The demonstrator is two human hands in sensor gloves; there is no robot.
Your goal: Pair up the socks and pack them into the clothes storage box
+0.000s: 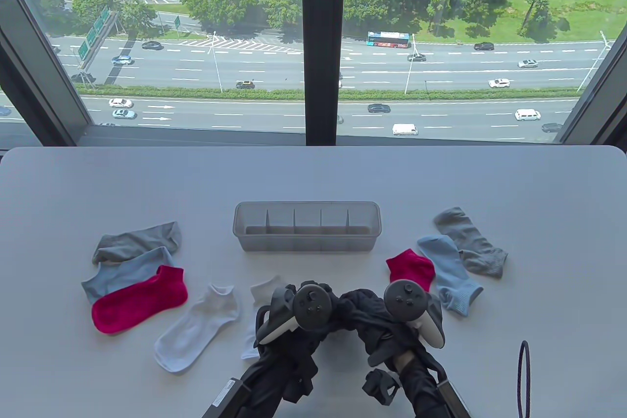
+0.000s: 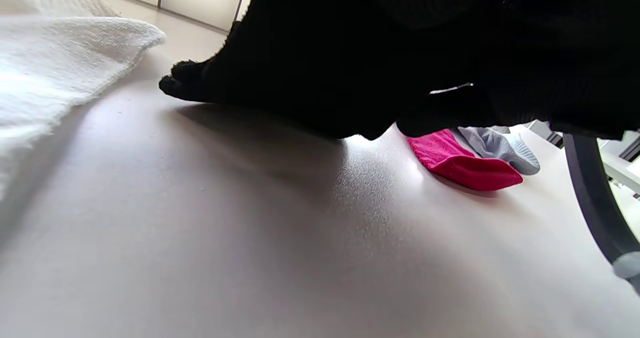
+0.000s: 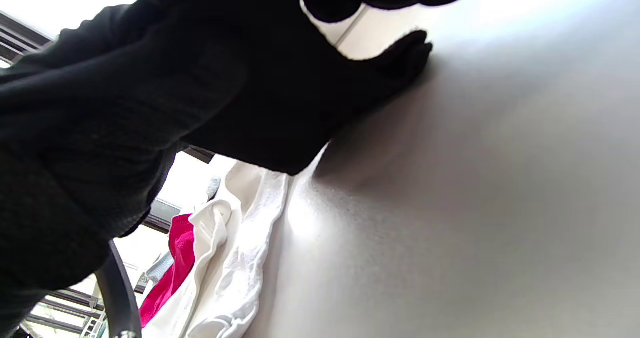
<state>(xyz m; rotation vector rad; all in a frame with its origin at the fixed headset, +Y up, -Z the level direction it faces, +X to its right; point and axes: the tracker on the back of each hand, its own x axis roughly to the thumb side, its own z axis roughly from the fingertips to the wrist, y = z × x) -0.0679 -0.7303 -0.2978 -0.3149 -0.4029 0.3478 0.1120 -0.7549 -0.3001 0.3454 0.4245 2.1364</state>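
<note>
1. While both hands are working low at the near middle of the table (image 1: 490,178), the left hand (image 1: 299,312) and right hand (image 1: 392,320) are meeting over a bundle of black socks (image 1: 355,312).
2. Both hands are gripping that dark fabric between them, though the trackers are hiding the fingers from above, so which fingers are curling round it cannot be told.
3. Seen from the left wrist, the black cloth (image 2: 320,62) is hanging down with one corner touching the tabletop.
4. The box (image 1: 307,227), clear with dividers, is standing just beyond the hands, apart from them, toward the window (image 1: 313,45).
5. One white sock (image 1: 198,327) is lying just left of the left hand; a second white sock (image 1: 264,290) is showing partly under that hand.
6. Further left, a red sock (image 1: 139,298), a blue sock (image 1: 127,271) and a grey sock (image 1: 137,241) are lying overlapped in a fan.
7. Near the right hand, another red sock (image 1: 411,268) is lying just beyond it, partly hidden by the tracker.
8. Beside that sock, another blue sock (image 1: 450,273) and another grey sock (image 1: 470,241) are lying side by side, overlapping slightly.
9. A dark cable loop (image 1: 524,379) is standing at the near right edge.
</note>
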